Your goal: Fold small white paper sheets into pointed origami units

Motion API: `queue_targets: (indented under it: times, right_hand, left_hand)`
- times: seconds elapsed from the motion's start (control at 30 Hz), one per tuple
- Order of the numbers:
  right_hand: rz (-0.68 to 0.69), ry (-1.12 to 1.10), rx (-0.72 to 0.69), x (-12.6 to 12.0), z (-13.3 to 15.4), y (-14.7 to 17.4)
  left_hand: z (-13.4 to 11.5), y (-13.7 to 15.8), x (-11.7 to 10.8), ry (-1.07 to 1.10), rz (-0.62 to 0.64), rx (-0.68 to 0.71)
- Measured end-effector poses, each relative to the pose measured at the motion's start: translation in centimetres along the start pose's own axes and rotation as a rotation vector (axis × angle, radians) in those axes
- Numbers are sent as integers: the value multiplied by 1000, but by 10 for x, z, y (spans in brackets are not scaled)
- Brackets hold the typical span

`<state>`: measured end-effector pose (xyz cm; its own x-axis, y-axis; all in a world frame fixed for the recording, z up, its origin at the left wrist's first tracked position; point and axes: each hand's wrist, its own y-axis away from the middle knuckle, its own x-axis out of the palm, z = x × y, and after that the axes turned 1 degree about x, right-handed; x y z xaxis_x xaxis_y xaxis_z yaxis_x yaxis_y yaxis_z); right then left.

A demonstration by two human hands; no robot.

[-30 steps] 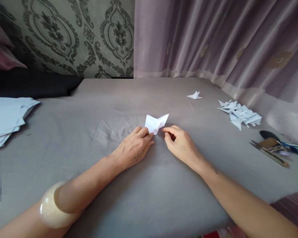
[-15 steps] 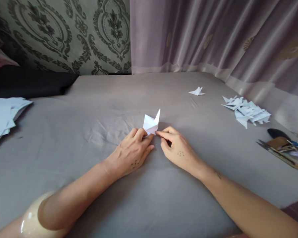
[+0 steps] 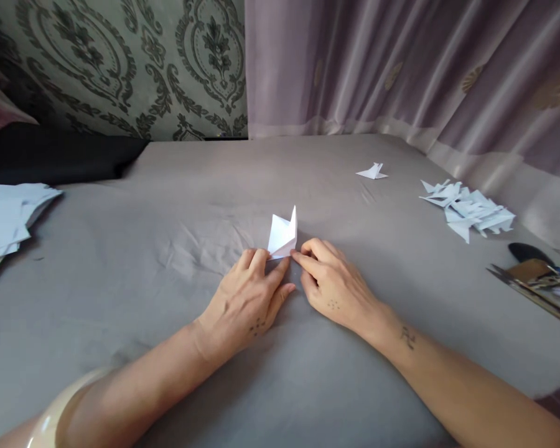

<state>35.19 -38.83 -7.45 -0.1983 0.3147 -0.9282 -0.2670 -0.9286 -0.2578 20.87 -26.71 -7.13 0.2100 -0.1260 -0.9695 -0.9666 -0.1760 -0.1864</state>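
Observation:
A small white folded paper (image 3: 280, 236) sits on the grey cloth in the middle of the view, with one narrow point sticking up on its right side. My left hand (image 3: 249, 292) holds down its near edge with the fingertips, thumb lying apart on the cloth. At the paper's near right corner, my right hand (image 3: 332, 277) pinches with thumb and index finger close together, the other fingers curled. The fingers hide part of the near edge.
A single folded paper bird (image 3: 373, 172) lies far right, beyond a heap of folded paper birds (image 3: 476, 208). Scissors (image 3: 529, 292) and other small tools lie at the right edge. A stack of white paper (image 3: 9, 218) is at left, near a black cloth (image 3: 60, 155).
The paper's upright point has swung a little left and stands straighter. Both hands have shifted slightly, the right hand turning with its knuckles lower, and my view has moved a bit left.

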Motion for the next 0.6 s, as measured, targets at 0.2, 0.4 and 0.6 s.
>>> queue_targets:
  times: [0.2,0.4,0.6]
  right_hand:
    - [18,-50,-62,-1,-2,-1]
    - [46,-62,-122,-2,-2,-2]
    - [34,51,-31,-6,19,-3]
  left_hand:
    - [-4,2,-3,0,-25,-26]
    - [-2,3,-8,4,-1,-61]
    - [15,-1,-27,166,143,-59]
